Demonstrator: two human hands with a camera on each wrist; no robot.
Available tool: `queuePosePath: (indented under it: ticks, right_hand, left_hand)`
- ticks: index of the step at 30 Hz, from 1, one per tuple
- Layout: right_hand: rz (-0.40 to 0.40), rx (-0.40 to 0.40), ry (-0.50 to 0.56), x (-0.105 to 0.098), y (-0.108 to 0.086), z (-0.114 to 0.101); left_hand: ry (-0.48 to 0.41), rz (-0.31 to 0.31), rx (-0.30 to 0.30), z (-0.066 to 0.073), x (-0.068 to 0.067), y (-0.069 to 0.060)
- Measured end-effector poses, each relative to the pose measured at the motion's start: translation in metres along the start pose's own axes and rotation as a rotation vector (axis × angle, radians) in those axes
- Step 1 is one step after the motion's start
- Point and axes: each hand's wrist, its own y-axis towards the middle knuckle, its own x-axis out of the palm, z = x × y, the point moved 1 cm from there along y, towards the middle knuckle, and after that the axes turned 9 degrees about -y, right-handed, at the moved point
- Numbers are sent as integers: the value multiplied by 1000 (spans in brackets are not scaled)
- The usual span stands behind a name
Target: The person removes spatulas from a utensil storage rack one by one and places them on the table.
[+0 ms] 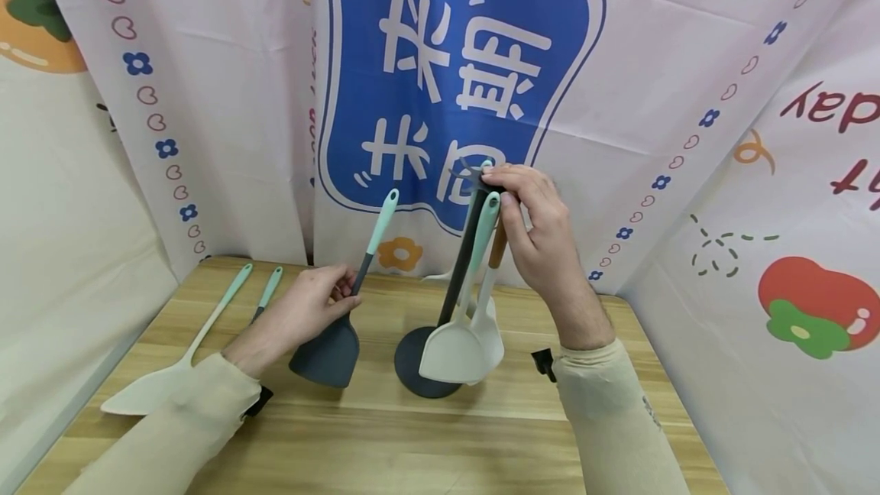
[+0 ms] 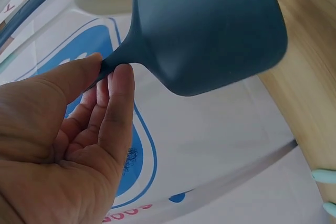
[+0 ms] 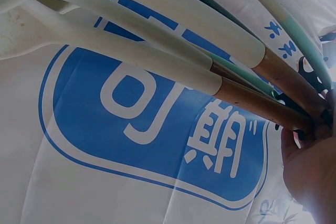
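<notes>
My left hand (image 1: 302, 308) pinches a dark blue-grey spatula (image 1: 326, 357) at its neck, blade down and mint handle pointing up. The left wrist view shows thumb and fingers on the neck just above the broad blade (image 2: 210, 30). My right hand (image 1: 536, 220) holds the top of a dark utensil stand (image 1: 462, 270) with a round base. From the stand hang a white spatula (image 1: 454, 354) with a mint handle and white utensils with brown handles (image 3: 289, 80). Some fingertips are hidden behind the stand's top.
On the wooden table (image 1: 481, 441), at left, lie a white spatula (image 1: 161, 388) with a mint handle and another utensil's mint handle (image 1: 271, 285), partly covered by my left arm. Printed cloth (image 1: 660, 113) encloses the table's back and sides.
</notes>
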Motion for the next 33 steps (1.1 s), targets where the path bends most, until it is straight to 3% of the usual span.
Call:
queuePosePath:
  ticks: [10, 15, 25, 33]
  right_hand:
    - [-2, -6, -3, 0, 0, 0]
    - [-2, -5, -5, 0, 0, 1]
    - [-1, -8, -1, 0, 0, 0]
    - [-3, -9, -7, 0, 0, 0]
  left_hand:
    - [70, -38, -10, -16, -12, -14]
    - [39, -76, -8, -26, -17, -18]
    - [-32, -156, -89, -45, -23, -29]
    - [-55, -184, -107, -58, -26, -34]
